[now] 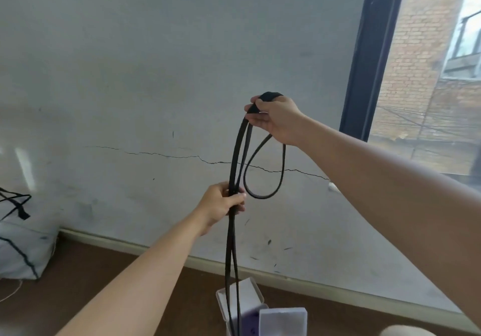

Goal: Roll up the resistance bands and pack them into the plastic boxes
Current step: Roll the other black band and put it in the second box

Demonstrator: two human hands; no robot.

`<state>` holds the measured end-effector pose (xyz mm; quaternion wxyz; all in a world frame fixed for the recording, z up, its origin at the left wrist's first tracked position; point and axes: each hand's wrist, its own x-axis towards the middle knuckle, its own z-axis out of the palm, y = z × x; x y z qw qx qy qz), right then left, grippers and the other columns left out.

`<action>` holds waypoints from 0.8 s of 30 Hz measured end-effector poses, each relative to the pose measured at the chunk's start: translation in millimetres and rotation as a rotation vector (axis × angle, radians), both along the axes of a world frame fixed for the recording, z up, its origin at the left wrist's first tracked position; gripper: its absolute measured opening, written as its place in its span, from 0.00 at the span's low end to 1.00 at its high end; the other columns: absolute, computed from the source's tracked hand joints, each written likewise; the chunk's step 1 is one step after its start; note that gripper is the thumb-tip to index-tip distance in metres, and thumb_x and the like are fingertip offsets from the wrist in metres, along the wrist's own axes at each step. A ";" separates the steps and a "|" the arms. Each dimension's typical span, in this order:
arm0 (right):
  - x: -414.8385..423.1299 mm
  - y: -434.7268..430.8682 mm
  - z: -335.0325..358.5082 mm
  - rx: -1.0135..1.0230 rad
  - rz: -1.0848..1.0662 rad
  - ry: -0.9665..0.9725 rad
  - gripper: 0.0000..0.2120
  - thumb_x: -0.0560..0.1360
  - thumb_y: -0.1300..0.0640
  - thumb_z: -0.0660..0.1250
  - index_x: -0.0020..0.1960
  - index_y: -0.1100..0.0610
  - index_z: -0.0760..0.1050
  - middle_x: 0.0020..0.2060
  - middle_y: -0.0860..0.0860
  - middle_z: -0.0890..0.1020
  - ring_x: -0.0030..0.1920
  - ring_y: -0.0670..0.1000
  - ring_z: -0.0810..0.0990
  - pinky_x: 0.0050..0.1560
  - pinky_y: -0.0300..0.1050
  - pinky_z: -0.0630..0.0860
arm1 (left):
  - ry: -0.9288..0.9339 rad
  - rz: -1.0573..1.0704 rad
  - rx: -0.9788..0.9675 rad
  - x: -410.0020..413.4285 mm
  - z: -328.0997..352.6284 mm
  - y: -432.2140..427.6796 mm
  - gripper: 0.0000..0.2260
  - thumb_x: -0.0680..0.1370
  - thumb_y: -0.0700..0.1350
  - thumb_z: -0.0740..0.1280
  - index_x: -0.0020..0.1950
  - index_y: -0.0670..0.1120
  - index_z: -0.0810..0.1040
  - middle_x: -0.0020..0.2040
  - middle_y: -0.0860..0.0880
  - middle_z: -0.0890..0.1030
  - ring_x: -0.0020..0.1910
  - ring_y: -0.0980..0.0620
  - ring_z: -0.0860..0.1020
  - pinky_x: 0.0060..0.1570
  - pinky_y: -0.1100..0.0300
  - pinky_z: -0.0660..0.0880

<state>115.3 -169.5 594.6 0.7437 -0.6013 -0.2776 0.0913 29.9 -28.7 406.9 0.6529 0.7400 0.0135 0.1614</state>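
- Wall [156,75]: pale grey and scuffed, filling most of my view; a thin crack [182,156] runs across it behind the hands.
- Floor [104,270]: brown, meeting the wall at a light skirting [286,281] that slants down to the right.
- Window frame [369,49]: dark and upright, at the right; brickwork [416,49] shows through the glass.
- Bag [20,247]: white with black straps, on the floor at the left edge, well apart from the hands.
- Right hand [276,119]: raised near the frame, fingers curled round the wound top of the band [234,158]; one small loop hangs below it.
- Left hand [221,205]: lower and to the left, gripping two strands of the band together.
- Below the left hand the strands drop in front of the rear box [250,294], lid up, at the bottom edge; I cannot tell whether they touch it. The front box [282,321] stands just beside it.
- Room to move: a wide stretch of floor lies between the bag and the boxes; the frame is the edge nearest the right hand.
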 end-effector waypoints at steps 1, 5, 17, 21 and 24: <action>3.5 -9.2 0.6 -0.009 -0.042 -0.003 0.05 0.84 0.64 0.61 0.53 0.62 0.76 0.49 0.60 0.84 0.41 0.54 0.85 0.40 0.43 0.83 | 0.002 0.000 -0.022 -1.0 2.7 -2.3 0.04 0.79 0.38 0.72 0.53 0.42 0.80 0.39 0.45 0.84 0.38 0.48 0.84 0.45 0.55 0.82; 17.8 -36.8 -10.3 -0.150 -0.231 -0.026 0.04 0.83 0.61 0.66 0.54 0.63 0.74 0.48 0.61 0.83 0.33 0.54 0.84 0.33 0.42 0.82 | -0.010 0.002 -0.054 -6.3 9.2 -0.2 0.04 0.79 0.39 0.72 0.52 0.41 0.81 0.36 0.47 0.82 0.34 0.48 0.81 0.42 0.54 0.82; 11.2 -85.8 -17.4 -0.640 -0.308 -0.235 0.14 0.78 0.51 0.70 0.46 0.64 0.83 0.42 0.61 0.87 0.36 0.53 0.85 0.41 0.46 0.83 | 0.001 -0.033 0.429 -11.8 118.3 -4.3 0.03 0.78 0.40 0.72 0.50 0.44 0.86 0.27 0.55 0.72 0.27 0.55 0.67 0.33 0.65 0.67; -2.7 -79.2 -9.8 -0.496 0.091 -0.233 0.18 0.78 0.61 0.71 0.67 0.56 0.77 0.59 0.55 0.85 0.60 0.53 0.83 0.65 0.53 0.78 | -0.073 -0.002 0.538 -9.0 165.6 -14.2 0.05 0.78 0.40 0.72 0.52 0.42 0.86 0.27 0.55 0.75 0.27 0.54 0.70 0.32 0.65 0.69; -10.8 -69.3 -13.0 -0.538 0.242 -0.269 0.20 0.77 0.57 0.73 0.68 0.52 0.77 0.59 0.51 0.85 0.64 0.50 0.81 0.68 0.50 0.73 | -0.071 -0.024 0.582 -12.6 188.8 -13.9 0.05 0.77 0.38 0.73 0.51 0.40 0.86 0.34 0.48 0.80 0.31 0.52 0.73 0.37 0.60 0.73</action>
